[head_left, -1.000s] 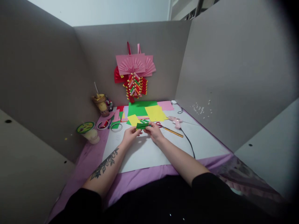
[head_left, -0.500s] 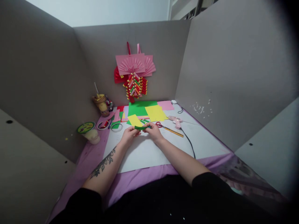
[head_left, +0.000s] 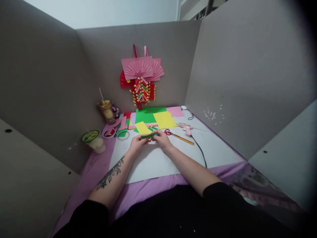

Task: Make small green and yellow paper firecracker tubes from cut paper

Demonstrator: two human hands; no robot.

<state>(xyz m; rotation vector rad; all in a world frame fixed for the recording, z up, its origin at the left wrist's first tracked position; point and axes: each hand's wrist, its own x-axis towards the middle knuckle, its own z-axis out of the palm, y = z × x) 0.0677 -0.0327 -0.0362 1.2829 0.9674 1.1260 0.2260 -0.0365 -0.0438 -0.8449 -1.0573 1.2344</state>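
Observation:
A narrow piece of green paper [head_left: 148,136] is held up between my two hands, above the white board. My left hand [head_left: 137,144] pinches its left end, and my right hand [head_left: 161,140] grips its right end. The fingertips partly cover the paper, so its exact shape is hard to make out. Just behind the hands lie a yellow paper piece [head_left: 142,128] and several small green rolls [head_left: 153,128]. Red-handled scissors [head_left: 168,132] rest to the right of my right hand, beside an orange pencil-like stick [head_left: 183,139].
A pink glue gun [head_left: 187,129] with a black cord lies at the right. Green [head_left: 150,114] and yellow sheets [head_left: 163,119] are at the back. Tape rolls [head_left: 123,135], a lidded cup [head_left: 95,141] and another cup [head_left: 108,112] stand left. Paper fans [head_left: 138,68] hang on the grey partition [head_left: 99,53].
The green paper has turned a little in my fingers and looks narrower, its left end slightly lower. Both hands keep their hold, and the view has shifted slightly.

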